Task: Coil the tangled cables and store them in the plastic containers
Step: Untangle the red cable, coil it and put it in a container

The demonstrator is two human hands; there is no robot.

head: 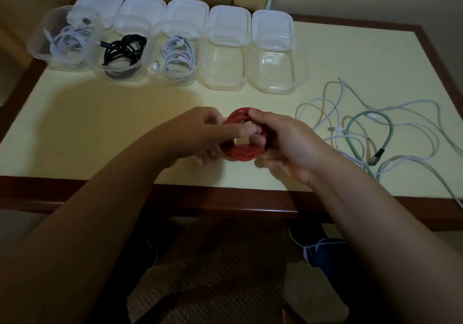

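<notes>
A red cable (240, 153) wound into a tight ring is held above the table's front middle. My left hand (204, 135) grips its left side, a finger reaching across the ring's hole. My right hand (283, 143) holds the right side, thumb on top. Several clear plastic containers stand in a row at the back. The left one (40, 45) holds a white coil, the second (120, 73) a black coil, the third (160, 73) a white coil. The fourth (221, 73) and fifth (276, 78) hold nothing. A tangle of white cables (323, 120) and a pale green cable (360, 120) lies at the right.
White lids (186, 10) lie behind the containers along the table's back edge. The cream table (112, 128) has a dark wooden rim. One white cable trails off the front right edge. A woven mat lies on the floor below.
</notes>
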